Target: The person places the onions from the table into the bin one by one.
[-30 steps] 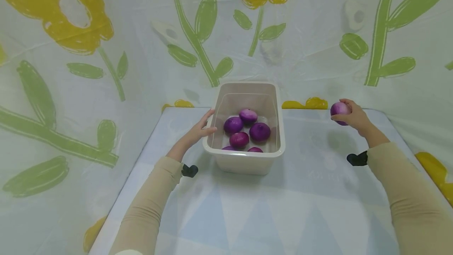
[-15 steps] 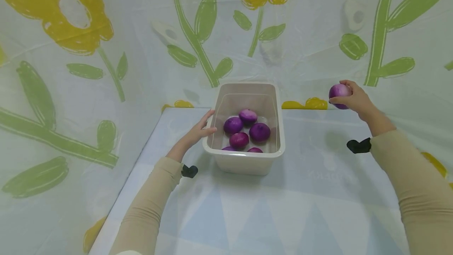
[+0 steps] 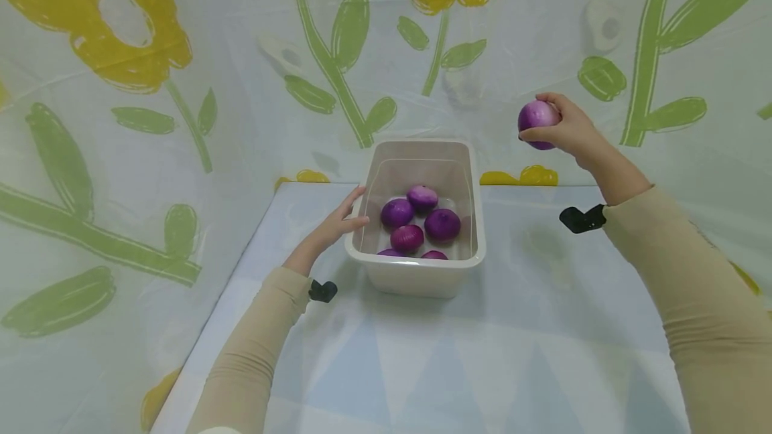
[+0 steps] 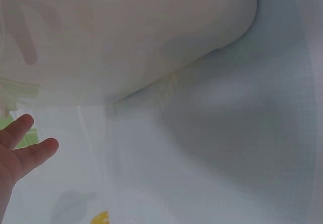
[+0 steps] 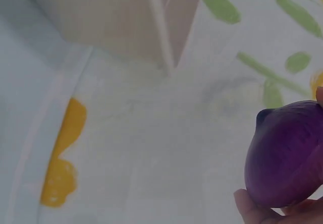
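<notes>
In the head view, a cream plastic bin (image 3: 416, 278) stands mid-table with several purple onions (image 3: 443, 225) on its floor. My left hand (image 3: 333, 225) rests at the bin's left rim, fingers and thumb spread; the left wrist view shows two of its fingertips (image 4: 43, 151) beside the bin's wall (image 4: 126, 37). Up in the air to the right of the bin, my right hand (image 3: 567, 127) grips another purple onion (image 3: 539, 116) between thumb and fingers. That onion (image 5: 285, 153) fills the lower right of the right wrist view, its pointed tip facing left.
A pale table (image 3: 512, 327) with light blue triangles carries the bin. Behind and at the left hangs a white cloth (image 3: 229, 52) printed with yellow flowers and green leaves. Each wrist wears a small black mount (image 3: 582, 220).
My right hand has lifted the onion from low over the table's far right, then carried it left toward the bin. The left hand and the bin have stayed put.
</notes>
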Demonstrator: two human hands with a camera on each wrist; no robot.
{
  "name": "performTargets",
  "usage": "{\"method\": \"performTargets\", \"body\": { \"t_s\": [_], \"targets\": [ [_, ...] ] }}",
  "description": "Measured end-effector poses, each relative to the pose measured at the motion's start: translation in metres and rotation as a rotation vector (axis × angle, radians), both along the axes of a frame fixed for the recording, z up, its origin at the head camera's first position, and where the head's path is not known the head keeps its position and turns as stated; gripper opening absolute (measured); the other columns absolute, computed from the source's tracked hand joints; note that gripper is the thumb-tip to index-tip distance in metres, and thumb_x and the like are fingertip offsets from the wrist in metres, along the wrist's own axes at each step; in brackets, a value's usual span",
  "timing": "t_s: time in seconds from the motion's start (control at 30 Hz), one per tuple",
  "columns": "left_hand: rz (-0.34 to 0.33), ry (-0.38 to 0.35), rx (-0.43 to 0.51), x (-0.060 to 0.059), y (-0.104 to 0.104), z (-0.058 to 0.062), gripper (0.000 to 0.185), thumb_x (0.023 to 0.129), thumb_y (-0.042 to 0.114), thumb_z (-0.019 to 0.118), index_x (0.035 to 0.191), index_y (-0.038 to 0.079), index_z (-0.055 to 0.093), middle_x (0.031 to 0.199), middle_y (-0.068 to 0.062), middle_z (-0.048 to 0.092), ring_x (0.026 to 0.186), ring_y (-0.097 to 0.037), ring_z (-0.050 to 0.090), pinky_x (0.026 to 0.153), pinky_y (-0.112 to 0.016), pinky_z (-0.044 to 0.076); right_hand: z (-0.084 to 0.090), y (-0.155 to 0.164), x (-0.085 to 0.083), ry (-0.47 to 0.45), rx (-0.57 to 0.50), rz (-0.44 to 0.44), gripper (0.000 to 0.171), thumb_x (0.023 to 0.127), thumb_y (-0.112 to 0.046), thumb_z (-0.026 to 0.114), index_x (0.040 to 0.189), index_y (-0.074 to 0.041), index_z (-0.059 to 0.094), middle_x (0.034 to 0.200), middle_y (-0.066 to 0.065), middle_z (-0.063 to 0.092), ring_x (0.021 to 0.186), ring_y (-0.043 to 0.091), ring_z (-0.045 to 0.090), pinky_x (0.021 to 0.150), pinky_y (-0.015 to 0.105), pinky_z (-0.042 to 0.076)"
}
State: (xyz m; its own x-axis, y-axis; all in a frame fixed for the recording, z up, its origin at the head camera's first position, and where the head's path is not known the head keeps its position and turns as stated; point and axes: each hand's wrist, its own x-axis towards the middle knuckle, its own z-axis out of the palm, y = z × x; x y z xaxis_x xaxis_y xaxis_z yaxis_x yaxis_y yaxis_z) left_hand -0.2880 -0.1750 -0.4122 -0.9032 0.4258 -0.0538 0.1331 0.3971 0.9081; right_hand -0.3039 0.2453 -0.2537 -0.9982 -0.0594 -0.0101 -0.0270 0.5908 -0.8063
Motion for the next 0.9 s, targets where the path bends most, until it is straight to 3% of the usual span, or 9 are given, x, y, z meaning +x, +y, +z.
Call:
{"method": "performTargets", "body": {
  "t_s": [0.2,0.4,0.5,0.73,0.9],
  "targets": [
    [-0.001,-0.006,0.006,0.000,0.000,0.000,0.074,0.087,0.032,0.053,0.148,0.029,0.011,0.155,-0.001,0.003,0.137,-0.042,0.008,0.105,-0.063,0.013,0.016,-0.038,-0.004,0.032,0.014,0.036,0.082,0.081,-0.029,0.067,0.146,-0.021,0.017,0.150,0.014,0.018,0.130,0.039,0.025,0.101,0.055,0.034],
    [0.020,-0.019,-0.019,-0.001,0.000,-0.001,0.086,0.078,0.058,0.059,0.146,0.035,0.012,0.155,0.003,0.004,0.138,-0.038,0.009,0.105,-0.063,0.014,0.023,-0.073,-0.007,0.048,0.004,0.092,0.082,0.080,-0.026,0.068,0.145,-0.022,0.020,0.148,0.012,0.022,0.129,0.035,0.029,0.100,0.052,0.036],
    [0.021,-0.014,-0.021,-0.002,0.000,-0.001,0.089,0.075,0.062,0.060,0.146,0.036,0.013,0.155,0.003,0.004,0.138,-0.038,0.010,0.105,-0.063,0.014,0.021,-0.090,-0.008,0.052,-0.009,0.121,0.080,0.079,-0.025,0.069,0.144,-0.021,0.022,0.146,0.011,0.025,0.127,0.034,0.032,0.100,0.051,0.038],
    [0.025,-0.031,-0.050,-0.003,0.000,-0.001,0.083,0.079,0.056,0.059,0.145,0.038,0.013,0.155,0.005,0.004,0.139,-0.035,0.008,0.105,-0.063,0.015,0.010,-0.125,-0.012,0.044,-0.022,0.193,0.078,0.077,-0.024,0.070,0.142,-0.020,0.027,0.143,0.012,0.031,0.123,0.032,0.037,0.099,0.048,0.038],
    [0.005,-0.049,-0.044,0.007,0.003,0.017,0.084,0.082,0.047,0.060,0.148,0.028,0.012,0.155,-0.001,0.004,0.139,-0.038,0.009,0.106,-0.061,0.015,-0.002,-0.144,-0.012,0.044,-0.047,0.238,0.076,0.075,-0.019,0.071,0.140,-0.017,0.031,0.141,0.012,0.034,0.119,0.029,0.041,0.098,0.045,0.039]
  ]
}}
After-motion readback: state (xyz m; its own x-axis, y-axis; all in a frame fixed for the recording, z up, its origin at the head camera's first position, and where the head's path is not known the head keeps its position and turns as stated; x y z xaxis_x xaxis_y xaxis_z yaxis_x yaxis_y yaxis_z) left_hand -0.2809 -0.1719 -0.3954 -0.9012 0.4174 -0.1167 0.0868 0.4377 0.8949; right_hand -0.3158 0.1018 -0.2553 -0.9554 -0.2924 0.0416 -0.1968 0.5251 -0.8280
